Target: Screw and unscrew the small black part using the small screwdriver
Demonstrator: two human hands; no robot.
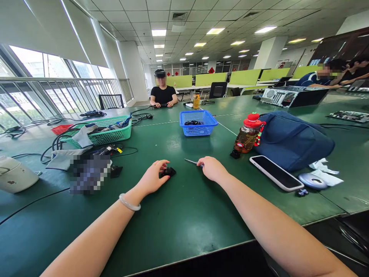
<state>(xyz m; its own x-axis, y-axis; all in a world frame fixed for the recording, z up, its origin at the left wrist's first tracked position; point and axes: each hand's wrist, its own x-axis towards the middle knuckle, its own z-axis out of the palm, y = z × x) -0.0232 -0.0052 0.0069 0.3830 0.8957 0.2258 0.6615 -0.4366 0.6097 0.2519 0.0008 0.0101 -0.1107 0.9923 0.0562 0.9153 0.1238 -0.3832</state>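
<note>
"Head view: hands?"
"Left hand (152,176) pinches a small black part (170,171), view's seven o'clock; right hand (212,168) grips a slim metal tool (190,161), tip toward ten."
"Room?"
"Green tabletop (187,215) stretches below both, reaching its near edge at six."

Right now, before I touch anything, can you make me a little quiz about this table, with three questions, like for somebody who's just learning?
1. What colour is the small thing at the left grip?
2. True or false: dark items lie inside the blue basket.
3. What does the right grip hold?
A) a phone
B) a thin metal tool
C) a bottle

Key:
1. Black
2. True
3. B
</note>
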